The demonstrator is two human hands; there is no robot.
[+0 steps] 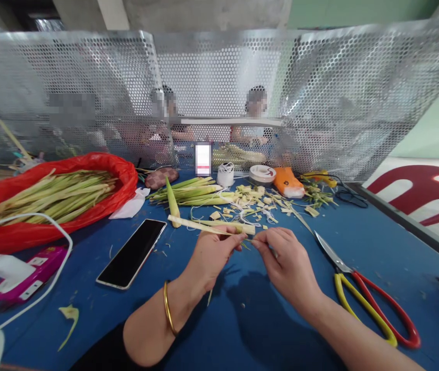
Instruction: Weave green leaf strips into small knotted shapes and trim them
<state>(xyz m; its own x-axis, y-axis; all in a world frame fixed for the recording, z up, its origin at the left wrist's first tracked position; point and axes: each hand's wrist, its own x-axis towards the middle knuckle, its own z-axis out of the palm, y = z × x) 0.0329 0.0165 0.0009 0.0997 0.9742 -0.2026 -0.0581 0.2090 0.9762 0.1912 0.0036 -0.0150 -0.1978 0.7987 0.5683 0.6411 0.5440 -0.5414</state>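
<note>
My left hand (pixel 214 255), with a gold bangle on the wrist, is closed on a pale leaf strip (pixel 196 224). The strip points out to the left, and its other end shows above my fingers. My right hand (pixel 287 263) is beside it, thumb and finger pinched at a thin greenish end by the left fingertips. What exactly the right fingers hold is too small to make out. Just beyond the hands lie cut leaf scraps (pixel 250 198) with white thread, a pointed green husk (pixel 172 203) and a bundle of green leaves (pixel 192 191).
Scissors (pixel 345 268) with red and yellow handles lie at right. On the left are a phone (pixel 132 255), a purple power strip (pixel 30 273) and a red bag (pixel 127 178) of leaves. A thread spool (pixel 225 176), tape roll (pixel 262 174) and orange packet (pixel 289 181) stand before a perforated screen (pixel 219 67).
</note>
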